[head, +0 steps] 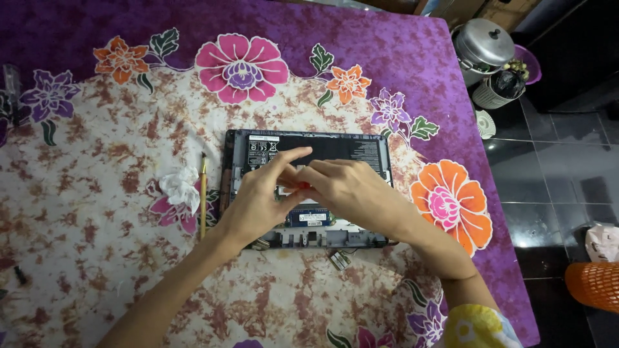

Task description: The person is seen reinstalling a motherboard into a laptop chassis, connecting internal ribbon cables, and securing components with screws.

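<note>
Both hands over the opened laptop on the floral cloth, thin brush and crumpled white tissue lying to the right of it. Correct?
Not quite. The head view shows the thin wooden-handled brush and crumpled white tissue left of the opened dark laptop, not right. Left hand and right hand are over it, on the purple floral cloth.

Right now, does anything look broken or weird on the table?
Yes. The laptop lies with its cover off, insides showing, under the left hand and right hand. A small loose part sits beside it on the cloth, and a crumpled tissue lies by a brush.
</note>
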